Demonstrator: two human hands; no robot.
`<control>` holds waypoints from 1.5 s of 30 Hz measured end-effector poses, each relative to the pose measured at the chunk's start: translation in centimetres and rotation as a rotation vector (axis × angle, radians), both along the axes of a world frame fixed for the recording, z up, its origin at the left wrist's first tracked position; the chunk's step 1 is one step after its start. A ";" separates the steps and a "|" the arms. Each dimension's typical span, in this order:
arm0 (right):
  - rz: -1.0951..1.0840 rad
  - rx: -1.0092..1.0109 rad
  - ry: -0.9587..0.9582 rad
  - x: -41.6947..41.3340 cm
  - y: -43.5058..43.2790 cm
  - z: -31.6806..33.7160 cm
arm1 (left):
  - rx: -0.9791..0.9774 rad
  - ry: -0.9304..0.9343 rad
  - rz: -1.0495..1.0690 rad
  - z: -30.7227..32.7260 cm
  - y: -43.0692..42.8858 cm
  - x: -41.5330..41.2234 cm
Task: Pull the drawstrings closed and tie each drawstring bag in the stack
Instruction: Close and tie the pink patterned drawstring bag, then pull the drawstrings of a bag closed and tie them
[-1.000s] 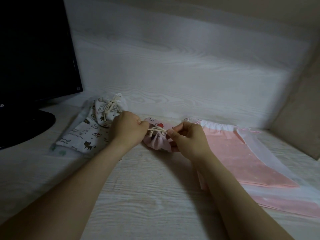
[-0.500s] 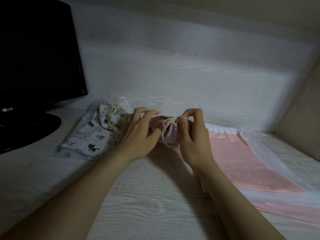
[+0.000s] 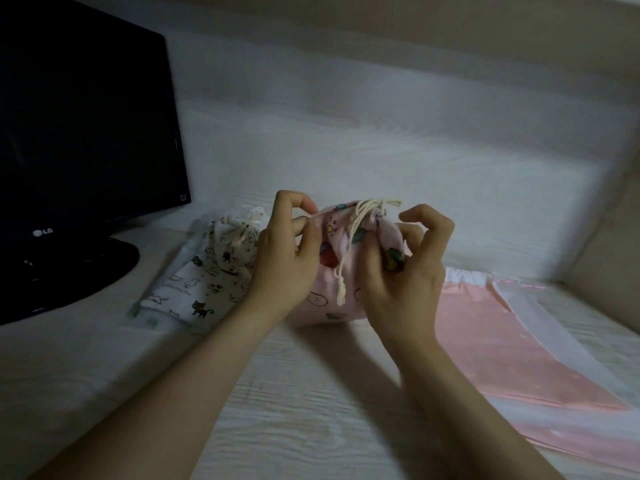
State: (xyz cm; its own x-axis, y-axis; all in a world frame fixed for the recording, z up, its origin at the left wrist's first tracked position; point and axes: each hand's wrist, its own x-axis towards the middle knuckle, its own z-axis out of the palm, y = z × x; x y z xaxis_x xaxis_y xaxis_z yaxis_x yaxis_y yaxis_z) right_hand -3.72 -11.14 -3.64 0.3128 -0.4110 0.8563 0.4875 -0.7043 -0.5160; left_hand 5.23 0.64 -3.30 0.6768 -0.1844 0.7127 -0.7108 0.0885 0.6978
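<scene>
Pink bag [image 3: 346, 271] cinched; tie in hand.
Bag is gripped over counter [image 3: 277, 410]: left hand [image 3: 284, 261] pinched on rim, right hand [image 3: 405, 271] clamped on neck. Loose cord [image 3: 356, 230] prob. to be caught & pulled snug next.

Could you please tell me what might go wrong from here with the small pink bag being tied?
1. One end of the drawstring hangs loose down the front of the pink bag, while the left hand and right hand seem to pinch fabric near the gathered mouth; the tie may slacken and the mouth reopen.
2. The tied cat-print bag lies right beside the left wrist, so a sideways pull could nudge it.
</scene>
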 end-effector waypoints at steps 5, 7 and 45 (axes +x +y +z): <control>-0.080 -0.027 0.003 2.5 -0.2 1.9 | -0.120 0.056 0.000 2.1 1.4 -0.7; -0.098 -0.011 0.037 3.7 0.4 2.7 | -0.160 0.030 -0.007 2.8 2.1 -0.2; -0.084 -0.140 0.683 10.8 4.0 -1.8 | 1.046 0.118 0.789 -1.6 3.9 4.3</control>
